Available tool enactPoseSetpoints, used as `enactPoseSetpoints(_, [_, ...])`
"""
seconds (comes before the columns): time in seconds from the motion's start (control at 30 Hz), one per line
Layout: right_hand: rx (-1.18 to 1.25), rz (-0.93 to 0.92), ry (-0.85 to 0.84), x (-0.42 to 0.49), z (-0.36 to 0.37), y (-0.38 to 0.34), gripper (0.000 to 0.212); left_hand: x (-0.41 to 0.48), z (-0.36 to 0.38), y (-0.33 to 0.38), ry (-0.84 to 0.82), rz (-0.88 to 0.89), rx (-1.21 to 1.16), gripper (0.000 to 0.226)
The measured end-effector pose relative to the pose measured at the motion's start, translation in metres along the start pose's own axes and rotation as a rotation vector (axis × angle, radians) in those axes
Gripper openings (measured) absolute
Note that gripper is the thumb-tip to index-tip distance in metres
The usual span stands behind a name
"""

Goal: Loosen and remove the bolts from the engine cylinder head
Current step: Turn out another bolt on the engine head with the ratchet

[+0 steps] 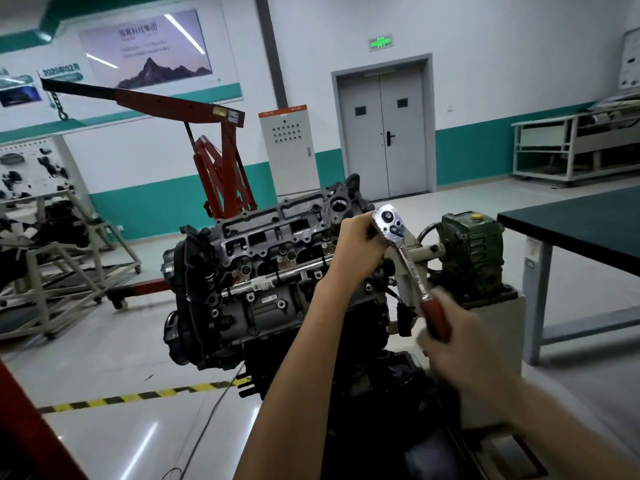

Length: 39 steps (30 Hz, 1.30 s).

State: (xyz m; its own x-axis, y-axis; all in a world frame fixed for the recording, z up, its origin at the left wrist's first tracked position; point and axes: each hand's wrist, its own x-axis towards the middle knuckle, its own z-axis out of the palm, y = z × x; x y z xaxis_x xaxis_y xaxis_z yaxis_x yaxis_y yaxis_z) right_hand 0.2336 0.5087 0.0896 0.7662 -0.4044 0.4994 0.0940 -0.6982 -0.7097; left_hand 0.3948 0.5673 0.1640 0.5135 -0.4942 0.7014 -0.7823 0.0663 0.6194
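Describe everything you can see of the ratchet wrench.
The ratchet wrench is shiny chromed metal, with a round head, a slim shaft and a red grip. It slants from its head down to the right. The left hand grips it just beneath its head; the blurred right hand grips the red handle.

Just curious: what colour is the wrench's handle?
Dark red; the wrench handle, in the right hand, shows best in the head view.

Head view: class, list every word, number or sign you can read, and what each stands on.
Nothing reads clearly.
Wall poster: Chinese heading, too blurred.
Green sign over the door: blurred.
Grey cabinet, orange strip: too small.
White tag on the engine: too small.
Ratchet: no readable marking.
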Motion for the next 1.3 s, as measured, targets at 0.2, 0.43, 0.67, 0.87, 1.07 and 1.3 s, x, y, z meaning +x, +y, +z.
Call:
enactPoseSetpoints(0.2, [-0.226,-0.094,0.008,0.02,-0.05,0.01,0.036,-0.001,0.002,0.009,0.005,0.03,-0.006,0.044])
enactPoseSetpoints(0.43, [0.447,0.128,0.272,-0.014,0.075,-0.036,0.026,-0.001,0.006,0.003,0.04,0.06,-0.022,0.053])
enactPoseSetpoints(0.67, [-0.073,-0.022,-0.054,0.008,-0.024,0.011,0.036,-0.001,0.006,0.005,-0.006,0.005,-0.012,0.031])
enactPoseSetpoints(0.87, [-0.335,-0.189,-0.009,0.031,-0.057,0.014,0.033,-0.006,0.001,0.003,0.036,-0.006,-0.051,0.026])
enactPoseSetpoints(1.07, [0.213,0.103,0.243,-0.012,0.053,-0.022,0.025,-0.004,0.004,0.001,0.059,0.001,-0.066,0.037])
enactPoseSetpoints(1.3, [-0.021,-0.002,-0.023,0.002,-0.003,0.002,0.038,-0.003,-0.001,0.0,0.029,-0.032,-0.047,0.017])
